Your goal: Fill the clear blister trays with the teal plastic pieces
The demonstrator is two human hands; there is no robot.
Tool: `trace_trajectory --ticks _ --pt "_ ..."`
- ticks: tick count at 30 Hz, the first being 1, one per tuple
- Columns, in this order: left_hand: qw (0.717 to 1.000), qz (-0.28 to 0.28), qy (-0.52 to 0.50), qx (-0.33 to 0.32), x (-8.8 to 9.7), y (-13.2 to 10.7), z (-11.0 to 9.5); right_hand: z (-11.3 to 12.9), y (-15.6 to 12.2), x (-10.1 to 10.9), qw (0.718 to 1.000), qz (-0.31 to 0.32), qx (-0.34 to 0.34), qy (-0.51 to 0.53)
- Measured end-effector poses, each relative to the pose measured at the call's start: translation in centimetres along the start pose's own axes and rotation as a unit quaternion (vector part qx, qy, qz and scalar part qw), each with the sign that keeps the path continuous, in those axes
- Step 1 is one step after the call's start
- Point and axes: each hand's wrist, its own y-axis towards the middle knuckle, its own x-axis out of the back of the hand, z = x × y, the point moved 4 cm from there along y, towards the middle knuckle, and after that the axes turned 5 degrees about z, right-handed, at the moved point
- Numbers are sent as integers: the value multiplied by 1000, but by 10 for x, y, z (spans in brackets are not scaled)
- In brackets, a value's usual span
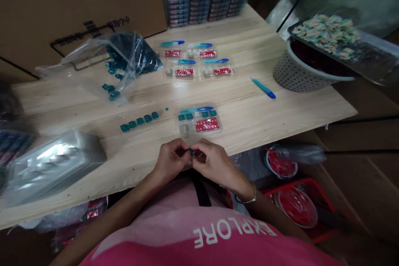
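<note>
My left hand point(171, 158) and my right hand point(211, 161) meet at the table's near edge, fingers pinched together on a small teal piece point(190, 152). Just beyond them lies an open clear tray point(198, 120) with a blue pen-like stick, teal pieces and a red packet in it. To its left a row of several teal pieces point(139, 121) lies on the wood.
Filled clear trays point(195, 60) lie mid-table, a loose blue stick point(263, 88) to their right. A plastic bag of teal pieces point(124, 62) lies at the left, a stack of clear trays point(52, 166) near left, a white basket point(296, 72) at the right, cardboard boxes behind.
</note>
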Motion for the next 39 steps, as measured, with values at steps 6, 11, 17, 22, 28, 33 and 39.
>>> trace_trajectory --ticks 6,11,17,22,28,33,39 --pt "999 29 -21 5 -3 0 -4 -9 4 -9 998 -16 -13 53" --pt "999 36 -23 -21 3 3 -7 -13 7 -11 981 -21 -26 191" --pt "992 110 34 -46 8 15 -1 -21 10 -7 992 -49 -19 114" --pt "992 79 75 -63 11 17 -4 -13 4 -3 995 -38 84 26" --pt "940 80 233 -237 10 11 -8 -21 7 -6 994 38 91 -40" --pt "888 101 339 -295 1 13 -5 -20 4 -4 993 11 63 -99" --pt "883 145 418 -154 -13 13 -8 -18 -3 0 999 -4 -5 -43"
